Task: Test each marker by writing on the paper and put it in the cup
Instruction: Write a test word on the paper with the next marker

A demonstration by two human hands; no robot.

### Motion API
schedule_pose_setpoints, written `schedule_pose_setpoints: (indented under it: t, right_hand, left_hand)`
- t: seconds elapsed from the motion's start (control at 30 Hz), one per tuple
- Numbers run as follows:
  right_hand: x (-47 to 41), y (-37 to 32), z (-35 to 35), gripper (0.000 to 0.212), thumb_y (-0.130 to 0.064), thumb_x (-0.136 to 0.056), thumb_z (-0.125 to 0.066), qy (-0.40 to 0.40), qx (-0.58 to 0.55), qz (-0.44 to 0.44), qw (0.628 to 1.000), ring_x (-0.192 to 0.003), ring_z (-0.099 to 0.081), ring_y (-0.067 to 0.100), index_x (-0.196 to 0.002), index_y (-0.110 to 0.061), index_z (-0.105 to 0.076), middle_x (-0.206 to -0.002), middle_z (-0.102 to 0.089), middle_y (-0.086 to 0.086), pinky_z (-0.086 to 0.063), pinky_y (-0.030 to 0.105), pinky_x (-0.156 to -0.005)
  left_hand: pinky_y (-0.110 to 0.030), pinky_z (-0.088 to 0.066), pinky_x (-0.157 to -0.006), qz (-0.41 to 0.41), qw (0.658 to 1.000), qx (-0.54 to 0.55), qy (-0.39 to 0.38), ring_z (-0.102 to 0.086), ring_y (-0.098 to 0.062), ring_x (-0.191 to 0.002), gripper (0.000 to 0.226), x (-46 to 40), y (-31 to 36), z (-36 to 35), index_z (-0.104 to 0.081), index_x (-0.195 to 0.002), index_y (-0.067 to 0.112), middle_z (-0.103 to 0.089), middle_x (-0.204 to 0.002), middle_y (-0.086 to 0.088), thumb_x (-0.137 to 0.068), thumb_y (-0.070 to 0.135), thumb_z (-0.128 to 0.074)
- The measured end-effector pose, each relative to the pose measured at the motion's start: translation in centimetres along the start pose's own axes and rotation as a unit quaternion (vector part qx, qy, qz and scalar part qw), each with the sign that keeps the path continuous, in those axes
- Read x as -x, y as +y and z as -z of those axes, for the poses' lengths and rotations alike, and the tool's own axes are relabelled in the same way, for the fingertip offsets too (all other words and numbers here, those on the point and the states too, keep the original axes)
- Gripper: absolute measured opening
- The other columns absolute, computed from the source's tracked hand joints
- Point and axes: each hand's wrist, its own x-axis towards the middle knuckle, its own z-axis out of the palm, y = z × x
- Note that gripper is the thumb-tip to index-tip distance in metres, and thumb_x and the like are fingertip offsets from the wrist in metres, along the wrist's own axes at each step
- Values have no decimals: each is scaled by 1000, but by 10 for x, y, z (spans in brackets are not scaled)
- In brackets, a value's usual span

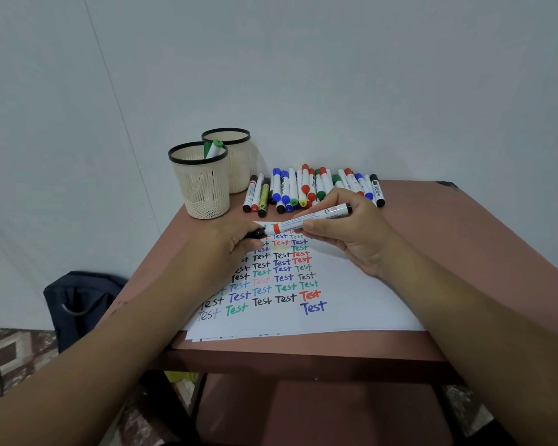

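Front cup [200, 185] holds one green marker [214, 149]; rear cup [231, 156] touching behind it, contents hidden. My right hand [345, 233] pinches a white marker [310, 218] over the paper [351, 300], my left hand [236, 241] grips its black cap [256, 234]. Spare markers [313, 188] line the table's [432, 252] far edge. Bare paper lies right of the writing.
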Motion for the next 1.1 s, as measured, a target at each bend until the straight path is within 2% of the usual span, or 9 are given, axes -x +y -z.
schedule_pose_setpoints:
  t: [0.07, 0.13, 0.4, 0.53, 0.73, 0.8, 0.87, 0.97, 1.1]
  right_hand:
    - [1, 0, -1, 27, -2, -67, -84, -6, 26, 2, 1000, -101, -75, 39, -85, -4, -65, -103, -75, 25, -62, 46, -89]
    - [2, 1, -1, 29, -4, -63, -85, -9, 33, 4, 999, -99, -75, 39, -84, -4, -65, -95, -77, 18, -62, 46, -88]
    - [6, -2, -8, 24, 8, -72, -85, -6, 79, 23, 997, -92, -77, 27, -76, -7, -67, -83, -76, -1, -65, 36, -75]
    - [5, -2, -9, 26, 4, -71, -87, -5, 109, 41, 993, -92, -76, 22, -70, -16, -71, -86, -76, 0, -63, 33, -73]
    - [3, 3, -5, 19, -7, -72, -91, 5, 192, 98, 977, -80, -72, 10, -81, -11, -76, -82, -75, -4, -57, 24, -68]
    - [1, 3, -4, 18, -17, -74, -92, 23, 281, 121, 952, -78, -66, 2, -82, -21, -76, -85, -72, -8, -50, 16, -66]
    - [-5, 7, 0, 17, -33, -76, -90, 43, 392, 160, 905, -84, -59, 4, -83, -34, -74, -90, -67, -11, -45, 18, -71]
    - [-14, 11, 5, 24, -49, -77, -79, 22, 524, 242, 816, -95, -51, 13, -92, -29, -80, -84, -65, -19, -46, 44, -85]
    - [-18, 8, 4, 24, -35, -90, -77, -15, 620, 267, 738, -98, -55, 26, -112, -25, -79, -96, -76, -5, -44, 51, -87]
  left_hand:
    - [-19, -42, -71, -5, 1000, -14, -11, -54, -6, -81, 24, 1, 1, 0, -68, -122, 20, -65, -92, 9, -101, 24, -57]
    - [-13, -34, -65, -6, 1000, -21, -13, -51, -2, -79, 22, 2, 2, 1, -67, -119, 22, -60, -86, 12, -102, 24, -54]
    - [-8, -33, -69, -4, 999, -47, -17, -46, 7, -80, 21, 2, -2, 0, -66, -119, 20, -49, -84, 19, -103, 23, -51]
    - [-10, -34, -69, 1, 998, -54, -27, -46, -3, -81, 24, 1, -3, 0, -65, -122, 19, -57, -94, 11, -104, 24, -50]
    - [-17, -31, -66, 20, 999, -43, -22, -47, 0, -80, 23, -1, -7, -2, -63, -121, 25, -51, -88, 19, -104, 28, -48]
    - [-20, -33, -66, 29, 999, -33, -19, -47, -2, -81, 21, -2, -6, -2, -64, -118, 25, -51, -86, 19, -104, 26, -48]
    - [-24, -34, -68, 25, 999, -28, -20, -49, -2, -82, 18, -3, -6, -1, -64, -114, 27, -53, -86, 18, -104, 26, -50]
    - [-16, -31, -66, 4, 999, -31, -21, -50, 3, -82, 14, -2, -7, -1, -64, -110, 29, -54, -85, 18, -104, 29, -51]
    - [-22, -34, -67, 2, 1000, -24, -9, -50, 1, -81, 15, -3, -5, -2, -64, -111, 29, -55, -85, 17, -103, 32, -52]
